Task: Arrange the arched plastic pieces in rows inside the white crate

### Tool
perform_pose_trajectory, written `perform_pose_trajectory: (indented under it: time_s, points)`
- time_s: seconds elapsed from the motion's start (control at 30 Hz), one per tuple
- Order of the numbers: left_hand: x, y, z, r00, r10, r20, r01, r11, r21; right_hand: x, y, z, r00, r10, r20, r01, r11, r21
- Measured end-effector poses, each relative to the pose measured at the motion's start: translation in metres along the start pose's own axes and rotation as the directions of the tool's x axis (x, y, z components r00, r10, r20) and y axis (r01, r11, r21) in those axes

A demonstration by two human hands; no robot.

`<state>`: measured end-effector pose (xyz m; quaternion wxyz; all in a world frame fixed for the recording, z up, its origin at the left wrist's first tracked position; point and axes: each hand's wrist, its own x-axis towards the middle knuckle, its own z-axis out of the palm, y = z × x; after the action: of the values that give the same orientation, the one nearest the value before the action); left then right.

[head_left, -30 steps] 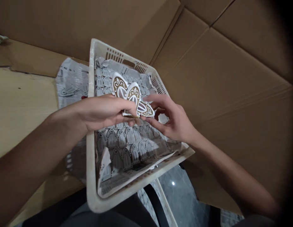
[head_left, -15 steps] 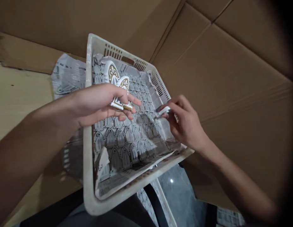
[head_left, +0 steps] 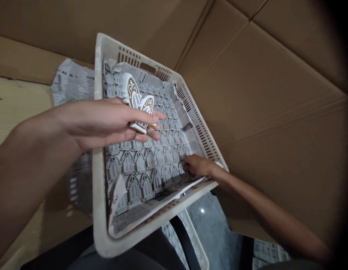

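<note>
My left hand (head_left: pixel 137 120) is closed around small white arch-shaped ornaments (head_left: pixel 132 90) with gold scrollwork; two show, overlapping, between thumb and fingers. It hovers over a white plastic crate (head_left: pixel 98 202). Rows of grey-white arched pieces (head_left: pixel 140 162) lie in the crate on newspaper (head_left: pixel 146 208). Down at the crate's lower right corner is my right hand (head_left: pixel 198 165), its curled fingers at the end of a row. Those fingertips are mostly hidden, and I cannot make out what they hold.
Cardboard (head_left: pixel 275 90) rises behind and to the right of the crate. Crumpled newspaper (head_left: pixel 72 80) hangs at its left, over a pale wooden surface (head_left: pixel 19 99). Below are another tray edge (head_left: pixel 200 247), a black curved bar (head_left: pixel 185 240) and a shiny floor (head_left: pixel 213 221).
My right hand, which held a white piece above the crate, has moved down into the lower right corner. The left hand still grips its ornaments. The crate appears slightly further left in view.
</note>
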<state>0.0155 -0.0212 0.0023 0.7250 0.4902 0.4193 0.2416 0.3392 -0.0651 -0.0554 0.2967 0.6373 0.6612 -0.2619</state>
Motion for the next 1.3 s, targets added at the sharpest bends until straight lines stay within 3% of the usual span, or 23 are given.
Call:
perform_pose_trajectory:
  time_s: [0.23,0.57,0.77,1.03,1.2,1.3]
  points:
    - [0.001,0.001,0.002,0.998,0.038,0.048,-0.032,0.994,-0.105,-0.002,-0.001,0.002,0.997,0.080,0.000,-0.080,0.996,0.045]
    - [-0.014,0.004,0.006,0.999,-0.037,0.040,0.041,0.993,-0.108,-0.001,-0.002,0.007,0.995,0.093,-0.028,-0.085,0.976,0.198]
    - [-0.015,0.004,0.005,0.992,-0.033,0.119,0.038,0.998,-0.040,-0.001,-0.002,0.004,0.997,0.058,-0.048,-0.050,0.987,0.154]
    - [0.000,-0.007,-0.001,0.983,0.015,0.184,-0.013,1.000,-0.014,0.001,-0.001,0.004,0.996,0.031,-0.085,-0.021,0.993,0.113]
    - [0.004,-0.016,-0.001,0.985,0.018,0.174,-0.030,0.997,0.070,0.004,-0.002,0.006,0.995,0.041,-0.087,-0.037,0.998,0.055]
    - [0.007,-0.019,0.002,0.987,0.025,0.159,-0.033,0.999,0.044,-0.005,-0.005,-0.007,0.989,-0.005,-0.149,0.009,1.000,0.023]
